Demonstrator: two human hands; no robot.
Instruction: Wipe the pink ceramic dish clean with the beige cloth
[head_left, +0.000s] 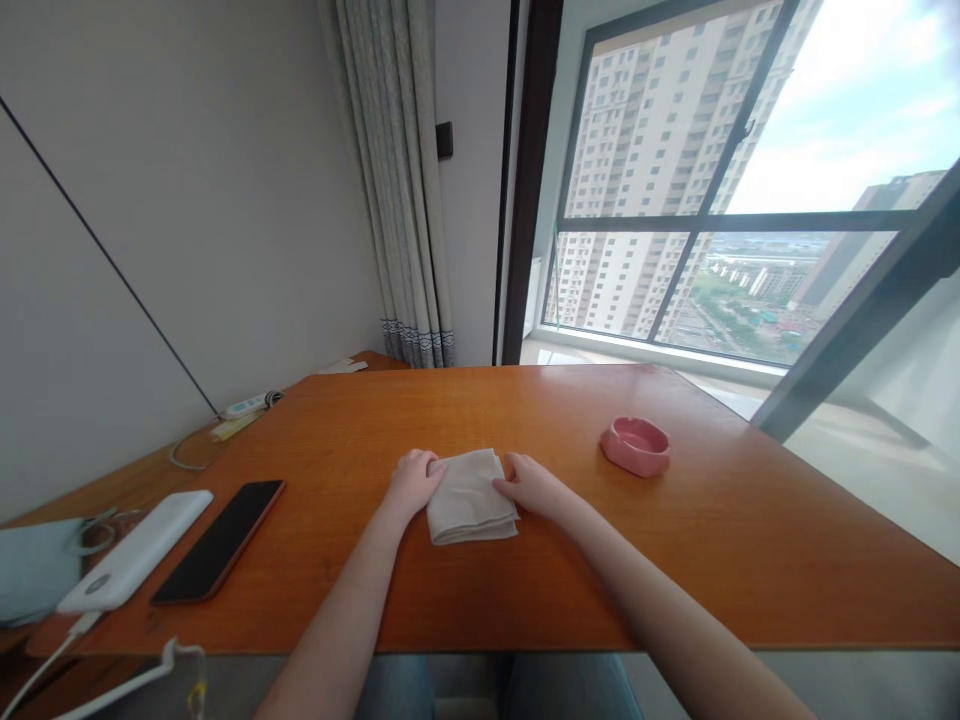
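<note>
A folded white cloth (471, 495) lies flat on the wooden table in front of me, its layered edges showing at the near and right sides. At its left upper corner, my left hand (412, 480) grips the edge, with the thumb over the top. My right hand (531, 485) holds the opposite edge, its thumb resting on the fabric and its other fingers curled beside it. Both hands are low, close to the tabletop. The undersides of the fingers are hidden.
A pink ashtray (636, 447) stands to the right on the table (480, 600). On the left lie a black phone (220, 543) and a white power bank (136, 550) with a cable plugged in. A power strip (244, 415) is farther back, near the wall.
</note>
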